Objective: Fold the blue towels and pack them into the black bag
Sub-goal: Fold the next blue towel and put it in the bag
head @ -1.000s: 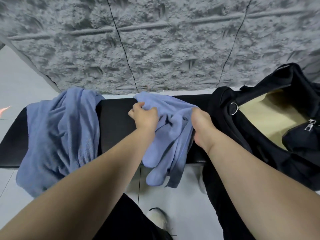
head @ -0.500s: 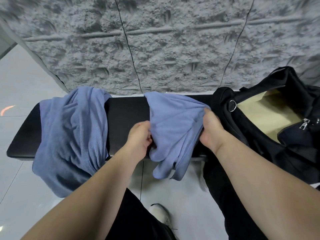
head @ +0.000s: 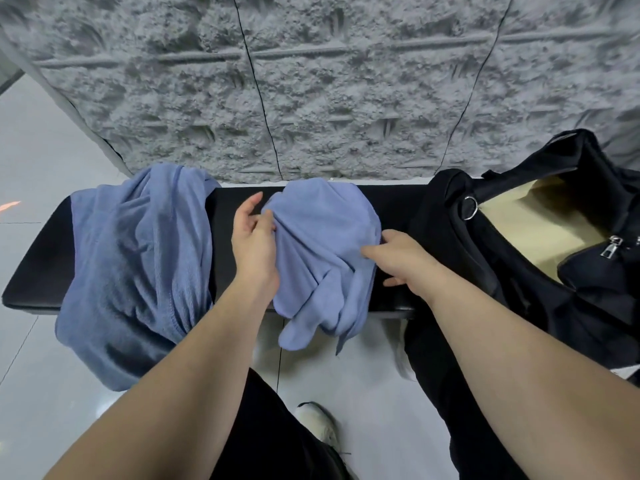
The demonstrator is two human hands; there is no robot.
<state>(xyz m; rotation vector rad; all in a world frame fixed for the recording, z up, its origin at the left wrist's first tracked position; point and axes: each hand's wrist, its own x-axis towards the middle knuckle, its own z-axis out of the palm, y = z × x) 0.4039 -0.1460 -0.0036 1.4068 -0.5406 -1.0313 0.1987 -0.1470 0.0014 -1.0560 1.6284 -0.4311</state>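
Note:
A crumpled blue towel (head: 322, 251) lies across the middle of a black bench (head: 228, 209), its lower end hanging over the front edge. My left hand (head: 254, 244) pinches the towel's left edge between thumb and fingers. My right hand (head: 398, 261) rests on the towel's right side with the fingers spread. A second, larger blue towel (head: 138, 265) is draped in a heap over the bench's left part. The black bag (head: 519, 258) sits open at the bench's right end, showing a tan lining (head: 540, 230).
A rough grey wall (head: 311, 91) rises directly behind the bench. Pale floor tiles (head: 367, 403) lie below, with my dark trouser legs and a white shoe (head: 318, 424) in front. The bag's zipper pull (head: 609, 247) and a metal ring (head: 471, 207) show near its opening.
My left hand has moved up from the towel's lower left to its upper left edge. The right hand has loosened its grasp and now lies flat on the towel, which looks more bunched.

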